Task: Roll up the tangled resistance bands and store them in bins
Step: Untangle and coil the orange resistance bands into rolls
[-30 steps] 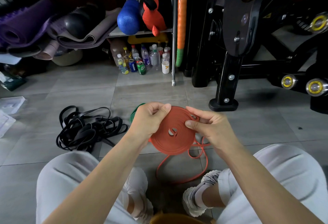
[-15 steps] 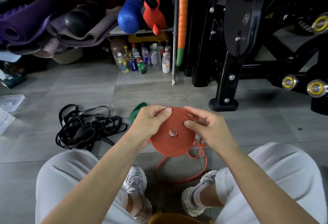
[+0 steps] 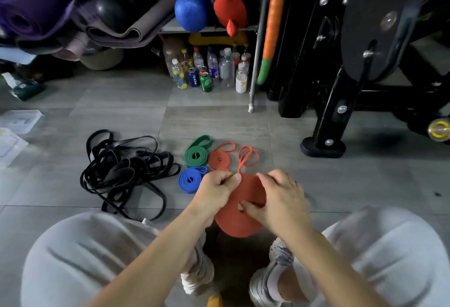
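Observation:
I hold a large coiled orange band [image 3: 237,224] low between my knees. My left hand [image 3: 215,191] pinches its upper left edge. My right hand [image 3: 280,199] grips the coil from the right, with fingers curled over its face near the centre hole. The band's loose end [image 3: 247,158] loops away across the floor beyond my hands. A small orange roll [image 3: 220,159], a green roll [image 3: 196,155] and a blue roll [image 3: 191,180] lie on the floor just past my left hand. A tangled heap of black bands [image 3: 121,170] lies to the left.
Clear plastic bins and lids [image 3: 17,126] sit at the far left edge. Bottles and cans [image 3: 209,73] stand under a shelf ahead. A black gym machine with its foot [image 3: 322,147] stands at the right. Rolled mats [image 3: 73,14] fill the back left.
The orange coil has come down and towards me, and my view has tilted down. The small orange, green and blue rolls, earlier hidden behind my hands, now show on the floor.

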`<state>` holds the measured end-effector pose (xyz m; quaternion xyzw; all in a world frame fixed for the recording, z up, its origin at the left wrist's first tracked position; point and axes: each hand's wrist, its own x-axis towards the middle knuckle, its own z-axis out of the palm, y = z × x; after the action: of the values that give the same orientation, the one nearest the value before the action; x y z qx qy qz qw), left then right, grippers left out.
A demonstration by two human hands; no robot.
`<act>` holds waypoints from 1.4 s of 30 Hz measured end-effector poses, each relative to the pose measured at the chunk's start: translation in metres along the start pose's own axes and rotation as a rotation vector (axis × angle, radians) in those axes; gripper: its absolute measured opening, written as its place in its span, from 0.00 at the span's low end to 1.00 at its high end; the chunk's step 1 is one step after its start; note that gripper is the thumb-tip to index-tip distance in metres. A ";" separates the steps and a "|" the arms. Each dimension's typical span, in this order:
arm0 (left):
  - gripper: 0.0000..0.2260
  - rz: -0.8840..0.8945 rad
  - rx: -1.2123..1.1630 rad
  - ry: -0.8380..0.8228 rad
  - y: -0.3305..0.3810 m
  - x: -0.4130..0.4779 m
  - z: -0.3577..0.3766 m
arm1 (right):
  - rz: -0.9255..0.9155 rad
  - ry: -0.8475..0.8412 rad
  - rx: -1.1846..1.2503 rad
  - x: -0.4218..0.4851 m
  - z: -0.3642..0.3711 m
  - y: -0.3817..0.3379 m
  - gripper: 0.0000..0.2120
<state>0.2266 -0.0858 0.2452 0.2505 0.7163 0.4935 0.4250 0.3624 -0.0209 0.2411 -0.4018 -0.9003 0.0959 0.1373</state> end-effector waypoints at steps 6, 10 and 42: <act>0.11 -0.144 -0.005 -0.009 -0.055 0.046 0.005 | 0.063 -0.231 -0.074 0.023 0.068 0.011 0.29; 0.04 -0.219 0.081 -0.115 -0.067 0.094 0.000 | 0.187 -0.407 -0.037 0.053 0.108 0.029 0.27; 0.28 0.210 1.222 -0.186 -0.252 0.437 -0.007 | 0.651 -0.342 0.140 0.394 0.416 0.134 0.35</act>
<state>0.0117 0.1531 -0.1440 0.5591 0.8007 0.0098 0.2148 0.0695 0.3373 -0.1222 -0.6349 -0.7265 0.2616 -0.0256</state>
